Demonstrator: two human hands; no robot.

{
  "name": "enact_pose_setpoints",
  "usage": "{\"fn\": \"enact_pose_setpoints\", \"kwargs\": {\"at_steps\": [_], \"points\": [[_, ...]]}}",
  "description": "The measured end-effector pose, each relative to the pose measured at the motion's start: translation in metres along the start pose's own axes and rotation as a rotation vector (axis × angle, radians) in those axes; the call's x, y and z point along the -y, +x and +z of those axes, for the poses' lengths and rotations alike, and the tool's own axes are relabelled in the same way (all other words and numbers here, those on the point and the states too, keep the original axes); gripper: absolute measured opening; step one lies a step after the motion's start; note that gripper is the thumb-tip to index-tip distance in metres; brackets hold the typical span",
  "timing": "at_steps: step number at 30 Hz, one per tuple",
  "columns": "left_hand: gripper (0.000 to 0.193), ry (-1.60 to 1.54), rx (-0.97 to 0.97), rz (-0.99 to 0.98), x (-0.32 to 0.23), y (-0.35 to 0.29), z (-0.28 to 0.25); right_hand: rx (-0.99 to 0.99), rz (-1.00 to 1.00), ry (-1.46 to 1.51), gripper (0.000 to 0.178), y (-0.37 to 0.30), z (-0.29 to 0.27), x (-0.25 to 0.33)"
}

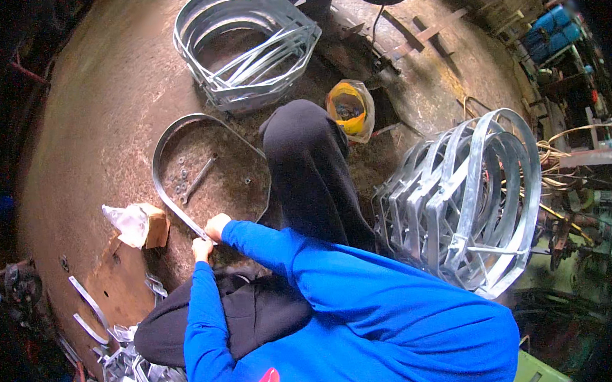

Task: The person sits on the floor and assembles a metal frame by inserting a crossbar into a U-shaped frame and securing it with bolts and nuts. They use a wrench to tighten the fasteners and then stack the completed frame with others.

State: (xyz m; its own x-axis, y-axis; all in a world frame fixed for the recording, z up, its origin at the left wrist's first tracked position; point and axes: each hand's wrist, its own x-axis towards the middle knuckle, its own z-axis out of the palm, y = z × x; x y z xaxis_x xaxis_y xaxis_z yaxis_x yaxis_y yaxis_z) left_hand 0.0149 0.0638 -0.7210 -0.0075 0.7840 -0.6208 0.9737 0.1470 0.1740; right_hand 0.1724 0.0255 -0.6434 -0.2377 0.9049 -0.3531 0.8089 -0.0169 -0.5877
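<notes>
A flat metal hoop point(158, 161), rounded at one end and straighter along its sides, lies on the floor in front of me. My left hand point(202, 249) is closed at its near left side. Right beside it, the fingers of my right hand point(216, 227) are curled in at the same spot on the band. Any small part between the fingers is too small to make out. Within the hoop lie a wrench point(200, 178) and several loose nuts point(183, 175); a single nut point(247, 181) rests farther right.
Stacked metal hoops point(252, 90) stand ahead, and another row of hoops point(459, 204) is at the right. A yellow-lined bag point(350, 112) sits beyond my knee. Left are a wooden block point(158, 228) with white plastic and a pile of metal strips point(139, 376).
</notes>
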Motion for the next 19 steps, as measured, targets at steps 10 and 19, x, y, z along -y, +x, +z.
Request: {"fn": "enact_pose_setpoints", "kwargs": {"at_steps": [10, 19], "points": [[0.02, -0.003, -0.459, 0.284, 0.06, -0.018, 0.015, 0.079, -0.239, -0.058, 0.027, 0.015, 0.039, -0.048], [0.016, -0.314, -0.303, -0.446, 0.058, 0.006, 0.096, 0.68, -0.11, -0.067, 0.043, -0.013, 0.046, -0.068]]}}
